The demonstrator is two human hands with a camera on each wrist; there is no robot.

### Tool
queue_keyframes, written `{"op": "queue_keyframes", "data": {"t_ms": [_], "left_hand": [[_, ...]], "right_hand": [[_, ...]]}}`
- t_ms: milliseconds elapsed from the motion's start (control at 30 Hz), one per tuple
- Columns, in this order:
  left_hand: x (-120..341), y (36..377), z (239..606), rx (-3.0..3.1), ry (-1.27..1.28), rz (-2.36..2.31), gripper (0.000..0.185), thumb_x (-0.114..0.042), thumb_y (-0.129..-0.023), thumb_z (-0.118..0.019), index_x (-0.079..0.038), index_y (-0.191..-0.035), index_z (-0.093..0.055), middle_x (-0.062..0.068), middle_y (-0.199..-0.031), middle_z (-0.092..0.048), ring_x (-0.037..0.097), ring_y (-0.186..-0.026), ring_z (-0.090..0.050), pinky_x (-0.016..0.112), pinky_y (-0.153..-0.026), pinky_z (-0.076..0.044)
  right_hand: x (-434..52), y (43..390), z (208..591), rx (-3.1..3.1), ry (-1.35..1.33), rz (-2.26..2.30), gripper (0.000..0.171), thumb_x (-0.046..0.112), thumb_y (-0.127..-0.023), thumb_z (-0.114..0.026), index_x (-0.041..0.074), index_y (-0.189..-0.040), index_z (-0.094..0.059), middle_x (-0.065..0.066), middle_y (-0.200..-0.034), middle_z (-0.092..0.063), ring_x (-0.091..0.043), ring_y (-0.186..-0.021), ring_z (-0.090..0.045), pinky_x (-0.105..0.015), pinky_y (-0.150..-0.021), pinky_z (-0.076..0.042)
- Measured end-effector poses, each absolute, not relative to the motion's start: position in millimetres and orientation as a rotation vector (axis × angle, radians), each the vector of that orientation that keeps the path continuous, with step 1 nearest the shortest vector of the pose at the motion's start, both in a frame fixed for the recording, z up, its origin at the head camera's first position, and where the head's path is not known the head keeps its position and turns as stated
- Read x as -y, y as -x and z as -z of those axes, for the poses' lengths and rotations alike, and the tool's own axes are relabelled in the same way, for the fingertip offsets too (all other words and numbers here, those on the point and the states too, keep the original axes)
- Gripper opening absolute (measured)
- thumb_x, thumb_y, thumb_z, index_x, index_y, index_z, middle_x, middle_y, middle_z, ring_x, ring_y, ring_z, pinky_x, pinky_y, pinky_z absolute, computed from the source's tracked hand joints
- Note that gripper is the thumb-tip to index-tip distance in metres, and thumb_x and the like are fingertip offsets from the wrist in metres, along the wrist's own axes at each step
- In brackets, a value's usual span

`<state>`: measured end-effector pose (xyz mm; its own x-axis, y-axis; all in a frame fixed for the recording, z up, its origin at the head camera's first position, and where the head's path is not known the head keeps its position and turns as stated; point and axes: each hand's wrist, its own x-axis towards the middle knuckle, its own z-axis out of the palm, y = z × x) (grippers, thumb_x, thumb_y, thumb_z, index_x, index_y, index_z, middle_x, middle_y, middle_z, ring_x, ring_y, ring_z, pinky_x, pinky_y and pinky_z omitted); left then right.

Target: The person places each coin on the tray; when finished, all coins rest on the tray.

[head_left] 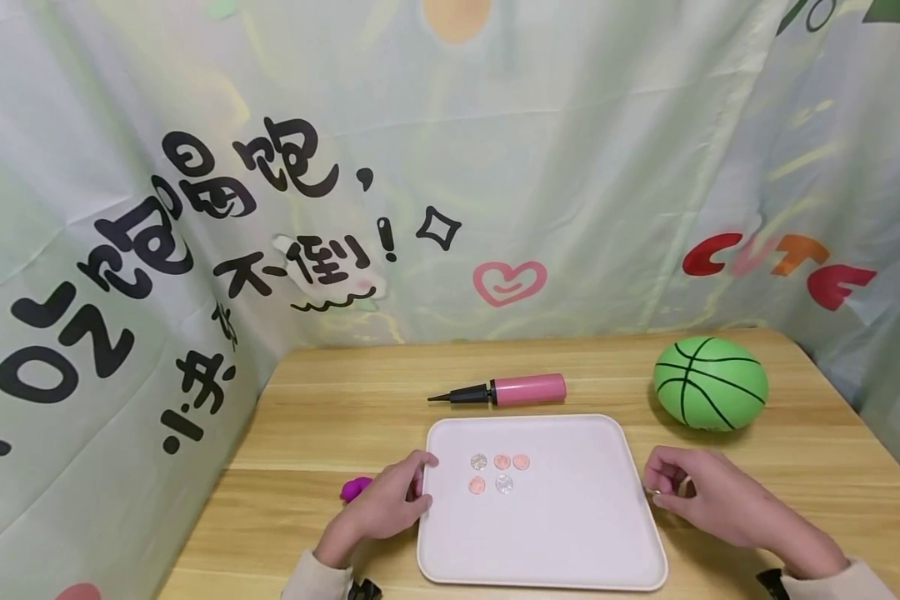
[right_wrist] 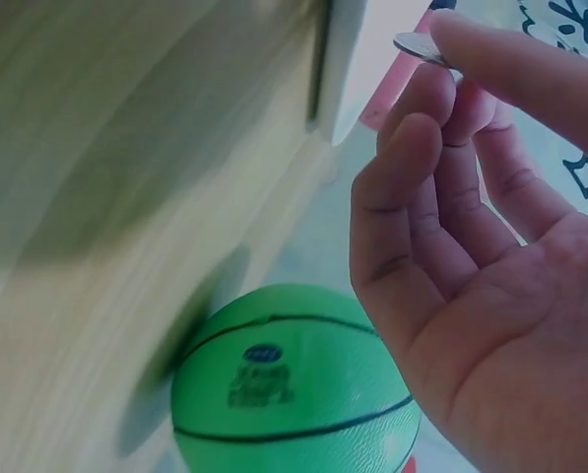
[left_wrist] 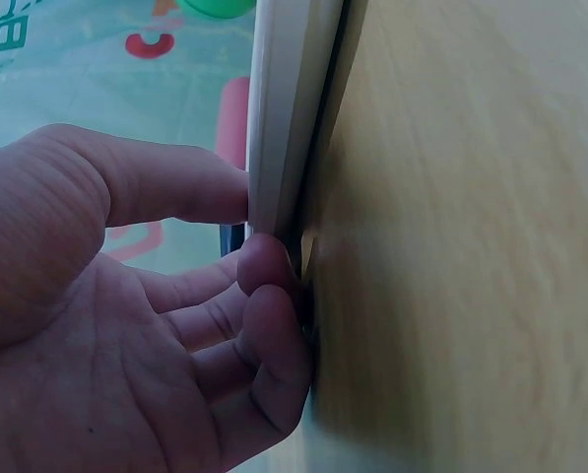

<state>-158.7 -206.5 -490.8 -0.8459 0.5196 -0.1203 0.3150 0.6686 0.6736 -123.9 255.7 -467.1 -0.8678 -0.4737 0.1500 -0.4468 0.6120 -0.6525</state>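
Left hand (head_left: 381,504) grips the tray (head_left: 570,533) at its left edge, thumb on top and fingers curled under the rim. Right hand (head_left: 701,492), just right of the tray, pinches a silver coin (right_wrist: 424,47) between thumb and fingertips. Five coins (head_left: 498,472) lie on the tray, upper left. Purple thing (head_left: 356,487) left of tray, partly hidden. Pink pump (head_left: 508,390) behind the tray; green ball (head_left: 709,382) behind it to the right.

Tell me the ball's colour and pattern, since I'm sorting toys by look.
The ball is green with black basketball lines; the head view shows it best.
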Motion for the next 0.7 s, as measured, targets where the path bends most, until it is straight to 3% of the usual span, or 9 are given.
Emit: {"op": "queue_keyframes", "data": {"t_ms": [700], "left_hand": [[206, 159, 490, -2.585, -0.660, -0.955, 0.046, -0.008, -0.095, -0.066, -0.003, -0.138, -0.051, 0.000, -0.084, -0.055, 0.003, -0.071, -0.047, 0.019, -0.066, -0.042]], "right_hand": [[-198, 142, 458, -2.659, 0.798, 1.160, 0.019, -0.001, -0.086, -0.074, 0.015, -0.095, -0.068, 0.011, -0.078, -0.057, 0.004, -0.074, -0.052, -0.020, -0.065, -0.050]]}}
